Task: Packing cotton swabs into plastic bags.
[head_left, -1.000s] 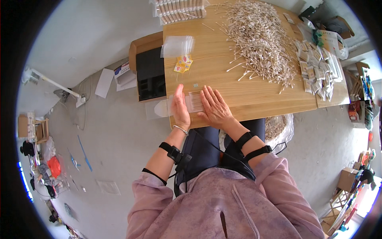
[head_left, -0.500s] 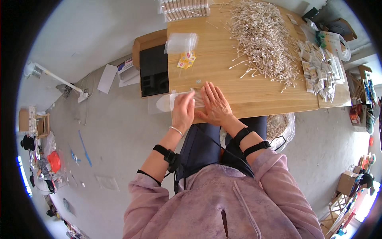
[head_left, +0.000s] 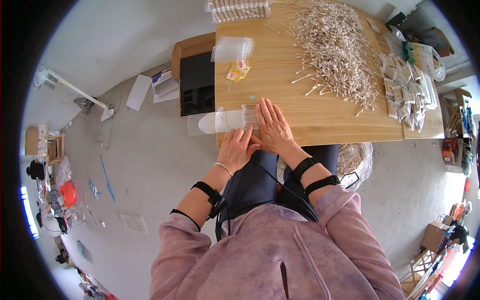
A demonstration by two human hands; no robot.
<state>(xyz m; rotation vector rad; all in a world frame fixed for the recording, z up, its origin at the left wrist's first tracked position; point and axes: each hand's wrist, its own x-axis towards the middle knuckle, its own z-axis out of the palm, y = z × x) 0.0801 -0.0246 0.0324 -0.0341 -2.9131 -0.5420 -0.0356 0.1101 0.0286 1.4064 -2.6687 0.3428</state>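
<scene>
Cotton swab row (head_left: 249,116): on the table (head_left: 345,122), just left of my right hand (head_left: 272,129); the sticks look to lie left to right.
Right hand: beside the row, flat, fingers straight.
Left hand (head_left: 237,149): bent, at the row's near end; can't tell if it pinches.
White slip (head_left: 227,121): left of the row.
Hard to see: the right stick ends.

Can't make out a single word here tbh, it's all too small or blurry. The yellow cards (head_left: 238,70) on the worktop (head_left: 345,120) have some red print, just a smudge at this size. There's a tiny greenish mark (head_left: 252,97) near the right hand (head_left: 274,131), illegible too. Same deal with the blue print on the white box (head_left: 162,76) on the floor (head_left: 150,165).
</scene>
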